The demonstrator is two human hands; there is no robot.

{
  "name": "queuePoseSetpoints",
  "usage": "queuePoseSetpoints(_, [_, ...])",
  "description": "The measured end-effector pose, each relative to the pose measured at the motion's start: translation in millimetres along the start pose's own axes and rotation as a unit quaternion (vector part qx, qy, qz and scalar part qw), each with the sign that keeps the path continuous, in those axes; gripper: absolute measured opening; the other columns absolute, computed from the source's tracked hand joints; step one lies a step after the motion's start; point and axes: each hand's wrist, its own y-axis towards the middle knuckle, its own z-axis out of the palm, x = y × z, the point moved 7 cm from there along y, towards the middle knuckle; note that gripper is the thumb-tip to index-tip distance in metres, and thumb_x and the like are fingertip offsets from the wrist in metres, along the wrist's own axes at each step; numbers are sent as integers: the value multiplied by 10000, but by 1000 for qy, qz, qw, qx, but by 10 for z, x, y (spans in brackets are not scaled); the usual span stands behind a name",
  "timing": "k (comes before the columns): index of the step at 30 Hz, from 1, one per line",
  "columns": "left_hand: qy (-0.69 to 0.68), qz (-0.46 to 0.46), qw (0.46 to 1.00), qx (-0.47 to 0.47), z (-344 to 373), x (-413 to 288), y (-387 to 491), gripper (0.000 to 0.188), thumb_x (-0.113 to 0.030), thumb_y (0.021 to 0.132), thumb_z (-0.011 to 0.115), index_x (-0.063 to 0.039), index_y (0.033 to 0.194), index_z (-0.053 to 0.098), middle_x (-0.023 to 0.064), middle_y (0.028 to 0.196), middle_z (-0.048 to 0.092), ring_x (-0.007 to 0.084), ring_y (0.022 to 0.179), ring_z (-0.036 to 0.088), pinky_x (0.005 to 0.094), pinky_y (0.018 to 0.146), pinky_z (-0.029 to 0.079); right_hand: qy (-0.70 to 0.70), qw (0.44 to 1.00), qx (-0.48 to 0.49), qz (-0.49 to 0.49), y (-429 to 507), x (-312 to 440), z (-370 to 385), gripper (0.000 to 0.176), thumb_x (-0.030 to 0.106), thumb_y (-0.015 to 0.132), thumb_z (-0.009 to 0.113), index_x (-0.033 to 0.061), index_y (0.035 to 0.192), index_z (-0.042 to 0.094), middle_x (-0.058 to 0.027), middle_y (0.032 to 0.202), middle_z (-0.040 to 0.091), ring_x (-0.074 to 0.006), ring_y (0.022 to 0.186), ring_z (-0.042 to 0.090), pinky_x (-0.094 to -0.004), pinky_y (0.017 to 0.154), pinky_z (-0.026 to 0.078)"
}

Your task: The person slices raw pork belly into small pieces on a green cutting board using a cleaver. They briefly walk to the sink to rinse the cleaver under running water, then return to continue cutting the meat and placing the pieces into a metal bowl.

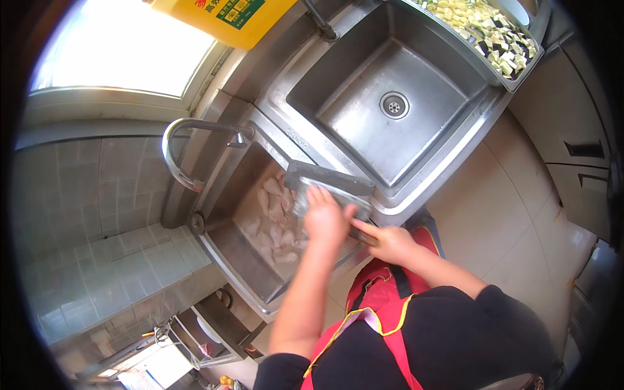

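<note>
A broad-bladed cleaver point(360, 208) lies with its blade on a grey whetstone point(336, 176). That block rests by the divider between two sink basins. My right hand point(390, 242) is closed around the cleaver's handle. The fingers of my left hand point(323, 214) press on the flat of the blade, partly hiding it; the blade looks blurred. Below and left of the stone, pale raw chicken drumsticks point(275, 209) lie in cloudy water in the left basin point(229, 207).
A curved faucet point(170, 151) arches beside the left basin. The right basin point(414, 141) has a drain point(394, 105). A metal tray point(516, 87) of diced eggplant and pale cubes stands beyond it. A yellow jug point(229, 22) stands by the window point(117, 48).
</note>
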Motion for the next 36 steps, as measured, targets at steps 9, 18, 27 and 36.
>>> queuePoseSetpoints(9, [-22,10,997,-72,-45,431,334,912,-521,833,754,131,1409,482,342,1511,429,401,1450,414,417,1122,442,31,999,-32,-22,458,301,-8,658,206,899,633,422,1498,466,-182,893,720,-392,739,700,-479,662,559])
queuePoseSetpoints(18, [-58,63,996,-17,171,-517,-631,924,-543,814,752,127,1402,510,352,1499,441,443,1443,402,392,1118,450,74,996,23,47,-820,-237,2,768,152,810,680,378,1513,471,-191,891,715,-372,767,708,-443,705,566])
queuePoseSetpoints(27, [-314,100,878,-346,-1090,266,-1636,443,-154,882,750,15,1278,648,210,1357,632,367,1273,600,463,1074,469,104,992,47,62,-1474,129,-526,829,151,819,707,307,1574,402,-96,842,692,-216,735,685,-363,731,565])
queuePoseSetpoints(36, [-342,136,837,-404,-1124,145,-2032,374,-83,856,721,-23,1222,675,169,1305,660,349,1228,623,476,1066,468,192,976,-91,41,-673,350,-1112,310,207,919,762,53,1175,679,23,806,629,-39,602,520,-247,481,410])
